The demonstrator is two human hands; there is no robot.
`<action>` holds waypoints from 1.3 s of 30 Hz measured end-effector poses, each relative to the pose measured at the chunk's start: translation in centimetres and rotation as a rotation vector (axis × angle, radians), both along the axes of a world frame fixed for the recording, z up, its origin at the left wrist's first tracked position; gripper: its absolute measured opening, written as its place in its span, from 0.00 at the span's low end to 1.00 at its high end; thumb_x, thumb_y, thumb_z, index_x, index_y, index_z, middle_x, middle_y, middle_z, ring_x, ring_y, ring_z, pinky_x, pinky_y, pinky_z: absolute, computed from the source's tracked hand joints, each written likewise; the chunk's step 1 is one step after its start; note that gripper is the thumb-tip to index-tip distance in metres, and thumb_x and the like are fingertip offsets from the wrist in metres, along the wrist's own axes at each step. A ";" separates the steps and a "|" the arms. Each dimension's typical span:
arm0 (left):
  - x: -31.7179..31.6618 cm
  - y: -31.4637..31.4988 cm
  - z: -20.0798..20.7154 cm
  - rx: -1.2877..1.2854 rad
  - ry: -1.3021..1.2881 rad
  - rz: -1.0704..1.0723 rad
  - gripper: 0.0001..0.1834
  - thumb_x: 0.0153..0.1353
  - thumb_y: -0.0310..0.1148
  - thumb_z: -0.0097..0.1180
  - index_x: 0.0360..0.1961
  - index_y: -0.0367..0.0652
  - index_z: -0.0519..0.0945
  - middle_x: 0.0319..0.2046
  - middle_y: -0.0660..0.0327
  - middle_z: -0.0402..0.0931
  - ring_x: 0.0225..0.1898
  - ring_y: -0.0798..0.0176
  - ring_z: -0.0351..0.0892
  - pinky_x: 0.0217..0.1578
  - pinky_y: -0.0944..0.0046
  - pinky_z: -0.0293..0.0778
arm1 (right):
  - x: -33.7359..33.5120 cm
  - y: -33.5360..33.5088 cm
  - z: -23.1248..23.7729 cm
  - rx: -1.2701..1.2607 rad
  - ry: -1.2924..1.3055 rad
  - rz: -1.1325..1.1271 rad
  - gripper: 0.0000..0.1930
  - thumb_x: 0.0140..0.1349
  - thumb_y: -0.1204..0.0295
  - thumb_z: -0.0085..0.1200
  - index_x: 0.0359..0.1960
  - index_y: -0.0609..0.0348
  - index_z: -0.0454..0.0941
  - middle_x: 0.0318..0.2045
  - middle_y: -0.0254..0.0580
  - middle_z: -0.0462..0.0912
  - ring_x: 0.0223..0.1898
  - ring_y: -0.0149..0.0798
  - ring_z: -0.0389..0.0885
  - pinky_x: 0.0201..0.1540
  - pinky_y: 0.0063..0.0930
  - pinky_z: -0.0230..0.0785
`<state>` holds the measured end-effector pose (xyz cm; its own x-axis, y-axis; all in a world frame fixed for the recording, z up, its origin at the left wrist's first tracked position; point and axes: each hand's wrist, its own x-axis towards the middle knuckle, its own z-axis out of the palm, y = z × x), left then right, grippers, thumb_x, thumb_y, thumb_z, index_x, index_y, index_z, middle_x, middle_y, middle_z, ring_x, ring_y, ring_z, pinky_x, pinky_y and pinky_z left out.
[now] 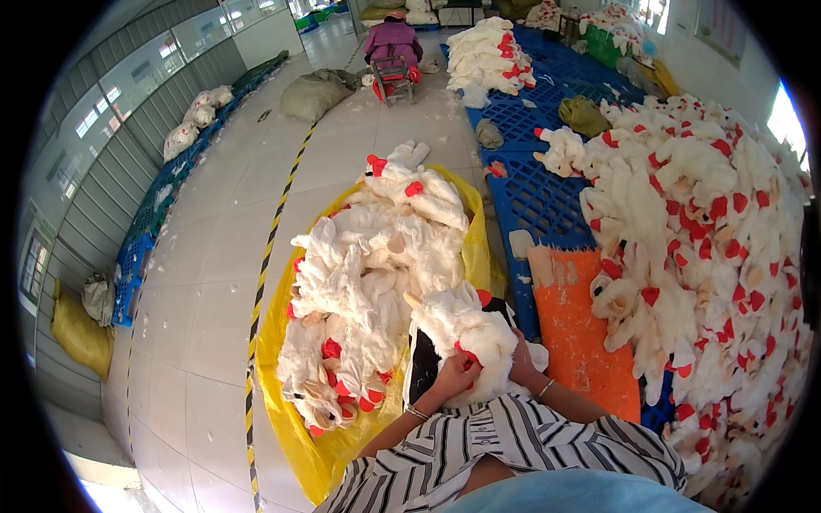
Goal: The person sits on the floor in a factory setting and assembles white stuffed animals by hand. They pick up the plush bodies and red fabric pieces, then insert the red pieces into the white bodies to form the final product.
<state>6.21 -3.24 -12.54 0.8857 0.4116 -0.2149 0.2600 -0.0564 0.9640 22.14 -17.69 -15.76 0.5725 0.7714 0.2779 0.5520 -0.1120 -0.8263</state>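
Observation:
A white plush toy skin (475, 329) with red patches lies across my lap. My left hand (459, 373) is closed, its fingers pinched on a red part of the plush. At the plush's right side my right hand (522, 359) grips the white fur, its fingertips partly hidden by it. Just left of my lap, a heap of similar white plush skins (376, 256) with red pieces rests on a yellow plastic sheet (295, 453). Something black shows under the plush on my lap.
To my right, an orange mat (577, 333) lies by blue plastic pallets (547, 205) bearing a large pile of plush skins (701, 256). Ahead are a grey-green sack (312, 96) and a seated person in purple (393, 43). Yellow-black tape (274, 227) runs along the floor at left.

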 end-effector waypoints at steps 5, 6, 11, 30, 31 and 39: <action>0.1 0.1 -1.1 0.015 -0.008 -0.003 0.09 0.60 0.33 0.59 0.34 0.36 0.81 0.21 0.59 0.78 0.23 0.67 0.78 0.26 0.65 0.73 | -0.1 0.0 0.2 -0.009 0.002 0.004 0.30 0.49 0.62 0.67 0.54 0.59 0.76 0.52 0.54 0.74 0.59 0.62 0.65 0.65 0.49 0.56; 0.1 0.0 -1.2 0.021 -0.022 0.000 0.09 0.60 0.33 0.59 0.34 0.36 0.81 0.21 0.59 0.78 0.23 0.67 0.78 0.27 0.65 0.74 | -0.1 0.0 0.2 -0.015 -0.006 0.006 0.30 0.49 0.62 0.67 0.54 0.59 0.76 0.52 0.54 0.74 0.59 0.61 0.65 0.65 0.49 0.56; 0.1 0.1 -1.2 0.010 -0.024 0.002 0.10 0.60 0.33 0.59 0.34 0.35 0.82 0.22 0.58 0.79 0.24 0.66 0.78 0.28 0.65 0.74 | 0.1 0.0 0.7 -0.046 -0.027 0.040 0.30 0.48 0.62 0.68 0.54 0.59 0.76 0.52 0.54 0.74 0.58 0.61 0.65 0.65 0.48 0.56; 0.1 0.0 0.6 -0.037 -0.002 -0.009 0.09 0.62 0.33 0.58 0.33 0.36 0.80 0.19 0.62 0.77 0.18 0.69 0.76 0.21 0.67 0.71 | -0.1 0.0 0.4 -0.011 0.002 -0.010 0.29 0.49 0.63 0.67 0.54 0.59 0.76 0.53 0.55 0.74 0.59 0.62 0.65 0.65 0.49 0.56; 0.1 0.0 0.6 -0.051 0.005 -0.014 0.09 0.62 0.33 0.58 0.33 0.36 0.80 0.19 0.62 0.77 0.18 0.69 0.76 0.21 0.67 0.71 | -0.1 -0.1 0.3 -0.020 0.002 -0.009 0.30 0.49 0.63 0.67 0.54 0.59 0.75 0.54 0.55 0.73 0.59 0.62 0.64 0.66 0.49 0.56; 0.1 0.0 0.6 -0.021 -0.023 -0.022 0.08 0.62 0.32 0.58 0.32 0.36 0.80 0.18 0.62 0.77 0.17 0.69 0.76 0.21 0.67 0.71 | 0.2 -0.3 -0.8 -0.028 0.027 -0.016 0.31 0.49 0.62 0.67 0.56 0.60 0.74 0.55 0.56 0.72 0.60 0.63 0.63 0.66 0.49 0.55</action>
